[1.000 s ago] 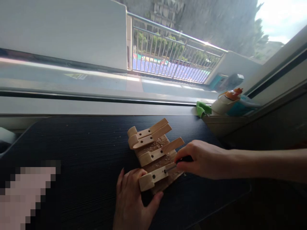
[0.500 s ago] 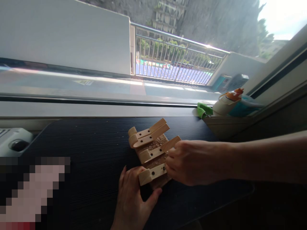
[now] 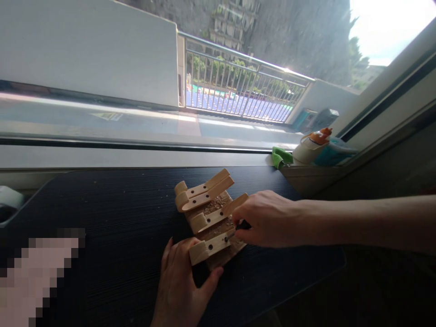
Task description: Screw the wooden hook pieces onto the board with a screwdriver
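A flat wooden board [image 3: 220, 261] lies tilted across the dark table, with several pale bamboo strips fixed on it by dark screws. My left hand [image 3: 185, 274] grips the board's near left corner, thumb on the front edge and fingers beside the nearest bamboo strip [image 3: 218, 244]. In my right hand [image 3: 260, 220] is a small dark-handled screwdriver [image 3: 243, 225], its thin shaft pointing at the right screw [image 3: 226, 239] of that strip. Whether the tip sits in the screw is hard to tell. Wood crumbs lie between the strips.
The dark table [image 3: 126, 236] runs up to a window sill. At its far right corner are a green cloth [image 3: 282, 157], a white bottle with an orange cap [image 3: 309, 147] and a teal packet [image 3: 332, 152]. A white object [image 3: 12, 200] stands at the left edge.
My right hand has turned and lifted slightly, so the screwdriver's handle and shaft now show. My left hand keeps its hold on the board. The whole view has shifted a little.
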Action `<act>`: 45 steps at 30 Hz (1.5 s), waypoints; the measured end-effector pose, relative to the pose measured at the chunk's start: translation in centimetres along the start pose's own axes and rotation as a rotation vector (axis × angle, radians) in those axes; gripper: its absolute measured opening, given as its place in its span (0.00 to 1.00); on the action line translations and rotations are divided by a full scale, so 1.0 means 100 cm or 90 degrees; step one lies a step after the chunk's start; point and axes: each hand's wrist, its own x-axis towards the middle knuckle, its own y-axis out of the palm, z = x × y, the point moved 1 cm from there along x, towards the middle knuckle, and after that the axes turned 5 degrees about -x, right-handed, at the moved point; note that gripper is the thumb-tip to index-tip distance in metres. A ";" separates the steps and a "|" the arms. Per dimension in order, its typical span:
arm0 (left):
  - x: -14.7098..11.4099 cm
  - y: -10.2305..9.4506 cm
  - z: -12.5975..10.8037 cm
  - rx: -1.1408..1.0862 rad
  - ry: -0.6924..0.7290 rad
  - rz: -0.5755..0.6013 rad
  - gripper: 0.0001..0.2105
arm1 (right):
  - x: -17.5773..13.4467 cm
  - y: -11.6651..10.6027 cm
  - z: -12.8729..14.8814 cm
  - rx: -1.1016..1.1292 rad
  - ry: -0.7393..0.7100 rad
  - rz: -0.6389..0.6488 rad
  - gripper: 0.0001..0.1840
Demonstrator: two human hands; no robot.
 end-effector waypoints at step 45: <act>0.000 0.008 0.009 0.016 0.056 -0.048 0.22 | 0.006 0.015 -0.005 0.127 0.051 0.041 0.12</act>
